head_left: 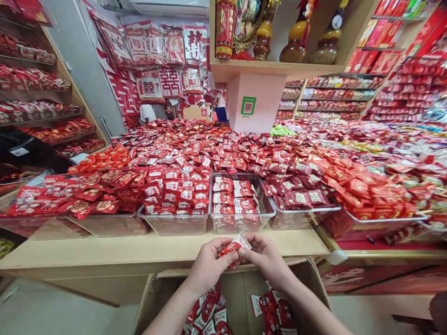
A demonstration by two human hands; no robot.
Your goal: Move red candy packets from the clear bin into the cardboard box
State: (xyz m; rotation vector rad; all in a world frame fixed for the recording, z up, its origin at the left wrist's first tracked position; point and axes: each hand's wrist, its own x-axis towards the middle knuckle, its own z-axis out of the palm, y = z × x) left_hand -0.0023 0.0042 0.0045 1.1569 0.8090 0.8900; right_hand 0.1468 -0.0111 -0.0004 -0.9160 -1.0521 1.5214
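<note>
Pinching a small packet (236, 248) from both sides, the left hand (212, 260) and right hand (266, 257) meet in the head view above the near edge of the wooden counter (104, 251). The thumbs and fingers of each hand close on the packet, which is red with a white end.

Below the hands stands an open cardboard box (240, 294), holding loose red-and-white packets in two groups, one toward its left side and one toward its right, with bare cardboard between them. Just beyond the hands, a clear bin (241, 226) on the counter holds similar packets in two main columns, lying lower than the heaps on either side. The clear tub to its left (176, 225) is heaped with red packets bearing white patches, the tub to its right (293, 219) with maroon ones, and the tray farther right (379, 228) with orange-red ones.

The packet lies aslant, its long axis running from lower left to upper right, the white end up and toward the right hand.

Its print is too small to read. A green-framed QR code (248, 106) marks the white pillar (256, 93), and hanging packs (170, 83) at the back show the double-happiness character.
</note>
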